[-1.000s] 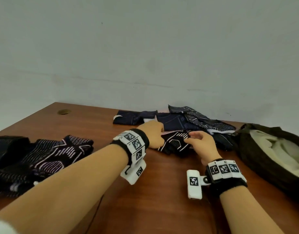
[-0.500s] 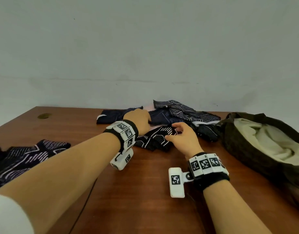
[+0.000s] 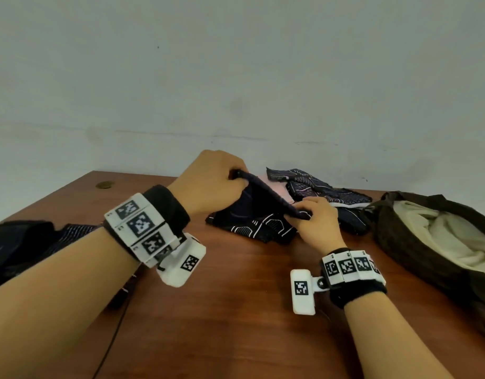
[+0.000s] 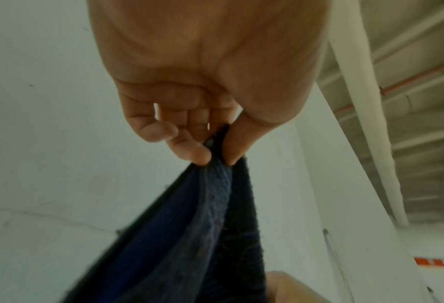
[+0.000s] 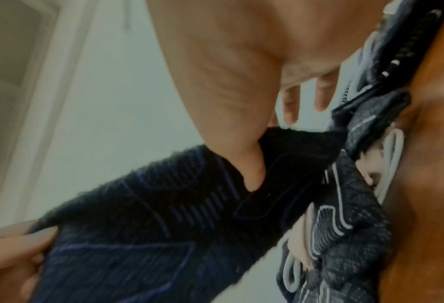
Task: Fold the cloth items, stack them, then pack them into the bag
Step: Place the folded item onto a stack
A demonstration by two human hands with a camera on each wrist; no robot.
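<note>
A dark navy cloth (image 3: 266, 198) with faint blue line patterns is lifted off the table, stretched between both hands. My left hand (image 3: 237, 176) pinches its upper end between thumb and fingers; the left wrist view shows the same cloth (image 4: 189, 225) hanging from that pinch (image 4: 216, 157). My right hand (image 3: 304, 213) pinches its lower end, with the thumb pressed on the cloth (image 5: 163, 215). Below it lies a black cloth with white lines (image 3: 252, 228). More patterned cloths (image 3: 317, 187) are heaped behind. A dark bag (image 3: 399, 236) with pale lining stands open at the right.
Dark striped cloth items (image 3: 30, 242) lie at the table's left edge. The brown wooden table (image 3: 235, 310) meets a plain wall at the back. A round brass grommet (image 3: 106, 185) sits at the far left. A thin dark cable (image 3: 112, 337) runs down the near table.
Both hands have taken hold of the navy cloth and raised it off the pile; my left hand has risen higher. The view has shifted.
</note>
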